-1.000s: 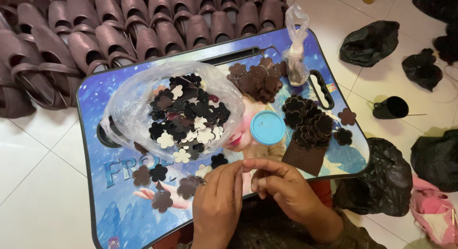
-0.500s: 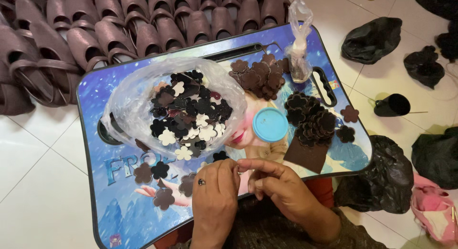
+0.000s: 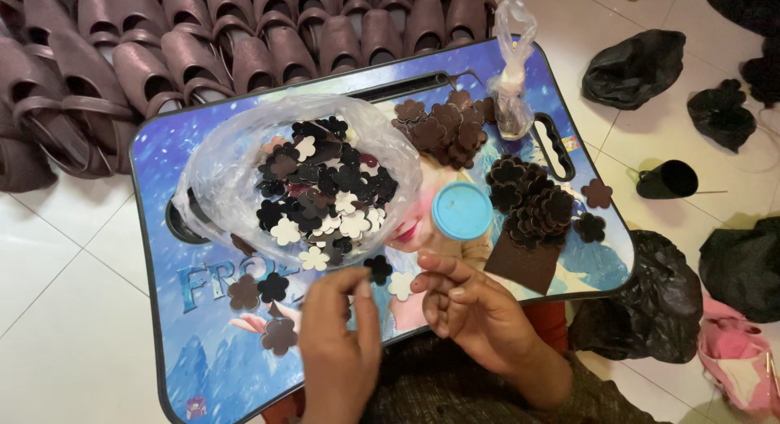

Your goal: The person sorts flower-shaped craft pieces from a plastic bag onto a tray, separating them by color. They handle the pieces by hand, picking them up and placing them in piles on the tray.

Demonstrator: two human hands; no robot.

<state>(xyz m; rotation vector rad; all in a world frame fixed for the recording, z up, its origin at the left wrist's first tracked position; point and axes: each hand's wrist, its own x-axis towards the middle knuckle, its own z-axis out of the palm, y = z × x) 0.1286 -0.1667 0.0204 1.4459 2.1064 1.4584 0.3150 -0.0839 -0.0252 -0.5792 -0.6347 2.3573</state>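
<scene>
A view from above shows a person's two hands working over a blue picture-printed lap tray (image 3: 162, 229) set on white floor tiles. The left hand (image 3: 341, 351) is at the tray's near edge, fingers bent and drawn together with the thumb; it is too blurred to tell whether they pinch anything. The right hand (image 3: 471, 310) is just beside it, also at the tray's near edge, with fingers loosely curled and half spread; whether it holds a piece cannot be told.

In the middle of the tray lies an open clear plastic bag (image 3: 236, 164) heaped with small flower-shaped cutouts (image 3: 325, 188) in black, brown and cream. A few loose flower cutouts (image 3: 272, 287) lie on the tray between the bag and the left hand. A round light-blue lid (image 3: 461, 210) sits on the tray just right of the bag, above the right hand. Right of the lid is a pile of dark brown flower pieces (image 3: 532, 201), with a brown square piece (image 3: 520, 266) touching its near side. Another pile of brown flowers (image 3: 443, 131) lies toward the tray's far edge, beside a small knotted clear bag (image 3: 512, 75).

Beyond the tray's far edge stand rows of brown slippers (image 3: 203, 42). To the right of the tray, black plastic bags (image 3: 634, 67) lie on the floor.
</scene>
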